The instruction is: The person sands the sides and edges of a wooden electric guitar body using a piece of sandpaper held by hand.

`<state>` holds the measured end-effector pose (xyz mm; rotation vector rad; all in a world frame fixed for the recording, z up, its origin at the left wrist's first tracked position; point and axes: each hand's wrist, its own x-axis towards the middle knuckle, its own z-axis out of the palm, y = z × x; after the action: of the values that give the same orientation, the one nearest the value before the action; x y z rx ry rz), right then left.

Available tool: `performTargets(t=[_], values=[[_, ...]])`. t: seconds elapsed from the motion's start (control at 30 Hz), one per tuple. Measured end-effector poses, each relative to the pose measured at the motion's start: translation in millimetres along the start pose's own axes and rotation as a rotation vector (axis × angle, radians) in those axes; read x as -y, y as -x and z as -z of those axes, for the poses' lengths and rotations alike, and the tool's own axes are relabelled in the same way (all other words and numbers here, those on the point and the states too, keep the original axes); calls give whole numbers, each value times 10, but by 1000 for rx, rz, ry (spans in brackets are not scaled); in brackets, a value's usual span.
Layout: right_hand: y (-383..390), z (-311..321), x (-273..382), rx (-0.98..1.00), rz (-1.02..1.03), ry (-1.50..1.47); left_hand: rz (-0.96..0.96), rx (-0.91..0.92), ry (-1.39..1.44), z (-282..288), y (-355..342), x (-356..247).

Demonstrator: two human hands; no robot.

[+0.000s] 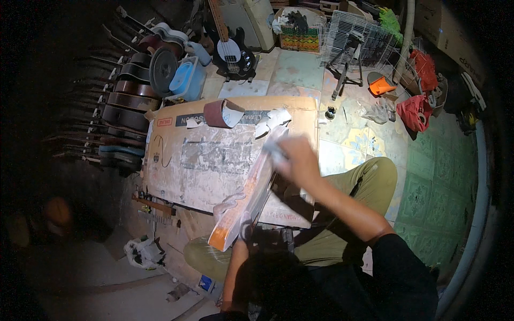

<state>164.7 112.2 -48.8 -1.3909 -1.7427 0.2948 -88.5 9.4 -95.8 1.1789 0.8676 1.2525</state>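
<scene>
A long, narrow wooden piece (pixel 256 187), dusted white with an orange-brown near end, slants across the cardboard toward me. My left hand (pixel 230 206) wraps round its lower part, fingers over the far side and thumb along the near side. Higher up, my right hand (pixel 299 160) is closed on a small pale grey piece of sandpaper (pixel 276 152) pressed to the wood near its far end; motion blurs both. Beyond that end lie torn white-backed scraps (pixel 273 122), and to their left stands a curled reddish-brown sandpaper strip (pixel 215 114).
Dusty flat cardboard (pixel 176 182) lies before my crossed legs (pixel 369 182). Several guitars (pixel 126 115) stand in a row at left, with a black bass guitar (pixel 233 53) at the back. A tripod (pixel 345 64), wire cage (pixel 356 35) and orange dustpan (pixel 381 85) are far right.
</scene>
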Motion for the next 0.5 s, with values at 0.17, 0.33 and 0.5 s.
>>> performTargets(t=[0.17,0.33,0.5], values=[[103,-94,-108,-74,72,-124,-10,34,-29,44,114,-56],[430,-285,148,-68,182,-302,-8,58,-24,54,216,-48],[47,-370,-221,-298,-228,-248,-20,70,-78,68,273,-150]])
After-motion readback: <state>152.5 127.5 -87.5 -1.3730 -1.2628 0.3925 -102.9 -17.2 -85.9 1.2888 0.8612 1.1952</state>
